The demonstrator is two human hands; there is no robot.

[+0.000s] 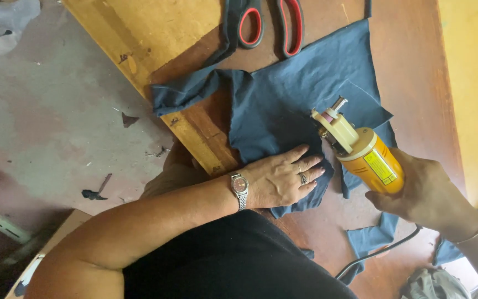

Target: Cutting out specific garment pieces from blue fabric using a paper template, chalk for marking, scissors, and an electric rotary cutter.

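Blue cloth (283,105) lies under my flat, spread left hand (280,180); my right hand (424,191) grips the yellow cutter (360,152).

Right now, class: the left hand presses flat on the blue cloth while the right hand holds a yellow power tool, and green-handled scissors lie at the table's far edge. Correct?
Not quite. The head view shows the scissors have red-and-black handles, not green. The left hand does press the blue cloth, and the right hand holds the yellow power tool.

The scissors (266,25) are cut off by the top edge, blades unseen.
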